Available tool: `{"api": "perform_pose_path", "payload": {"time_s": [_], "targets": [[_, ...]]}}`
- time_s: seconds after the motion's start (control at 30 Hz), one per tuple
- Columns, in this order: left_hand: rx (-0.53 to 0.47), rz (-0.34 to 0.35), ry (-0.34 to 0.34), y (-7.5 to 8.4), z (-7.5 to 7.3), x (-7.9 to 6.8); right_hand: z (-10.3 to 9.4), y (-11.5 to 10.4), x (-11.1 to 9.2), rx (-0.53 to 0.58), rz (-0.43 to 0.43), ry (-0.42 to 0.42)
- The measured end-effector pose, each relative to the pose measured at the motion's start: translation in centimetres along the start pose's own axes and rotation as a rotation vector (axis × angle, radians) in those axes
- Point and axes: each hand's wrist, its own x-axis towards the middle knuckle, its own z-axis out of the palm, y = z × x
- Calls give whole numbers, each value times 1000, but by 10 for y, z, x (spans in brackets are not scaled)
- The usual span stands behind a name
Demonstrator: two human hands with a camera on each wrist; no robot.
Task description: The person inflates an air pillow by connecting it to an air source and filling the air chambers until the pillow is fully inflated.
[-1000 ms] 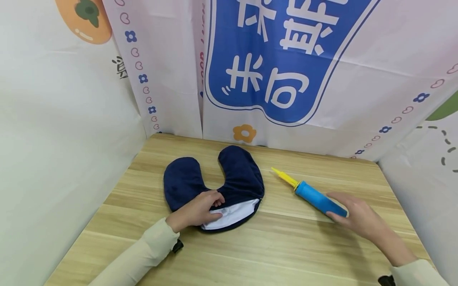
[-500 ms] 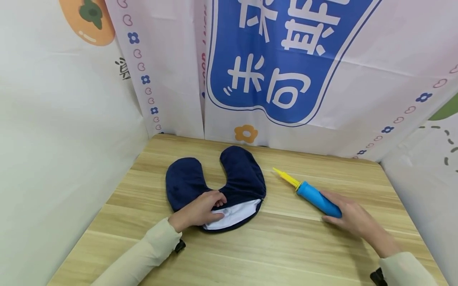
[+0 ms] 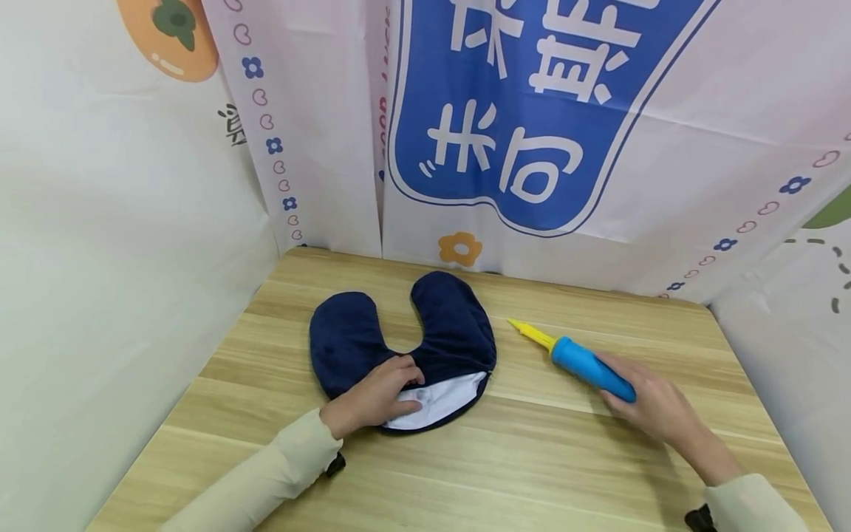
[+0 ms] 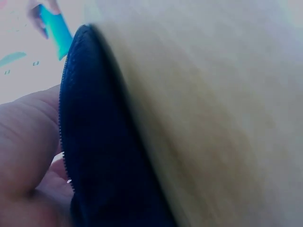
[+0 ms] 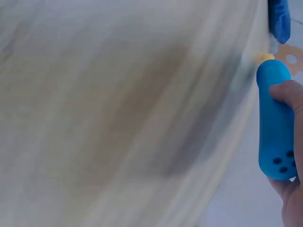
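A navy U-shaped neck pillow lies on the table with its curved front unzipped, baring a white inner. On that inner a small clear valve shows by the left thumb. My left hand holds the cover at the opening, fingers curled over its edge and thumb above the white inner. The left wrist view shows the zip edge beside this hand. My right hand grips a blue hand pump by its rear end, and its yellow nozzle points toward the pillow.
The wood-grain table meets a printed cloth backdrop at the back. White sheets hang along the left and right sides. A dark wrist strap shows under the left sleeve.
My right hand has drawn the pump slightly leftward and its nozzle tip has dipped a little. The left hand stays on the pillow. The whole view has shifted slightly.
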Motion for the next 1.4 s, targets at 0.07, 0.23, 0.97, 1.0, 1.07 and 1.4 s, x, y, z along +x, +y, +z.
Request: {"api": "perform_pose_path", "payload": {"time_s": [0.07,0.23,0.97,1.0,1.07,1.4], "targets": [[-3,2,8,2,1,2,-6,-3,3,-7,-34,31],[-8,36,8,5,1,7,-24,-15,14,-23,-151,89],[83,43,-40,9,-11,9,-117,-111,57,-51,-516,80],[84,38,-32,9,-14,10,-120,-114,57,-56,-527,76],[89,36,-12,9,-20,12,-126,-121,58,-68,-546,67],[118,-33,61,9,-39,18,-138,-159,73,-97,-614,32]]}}
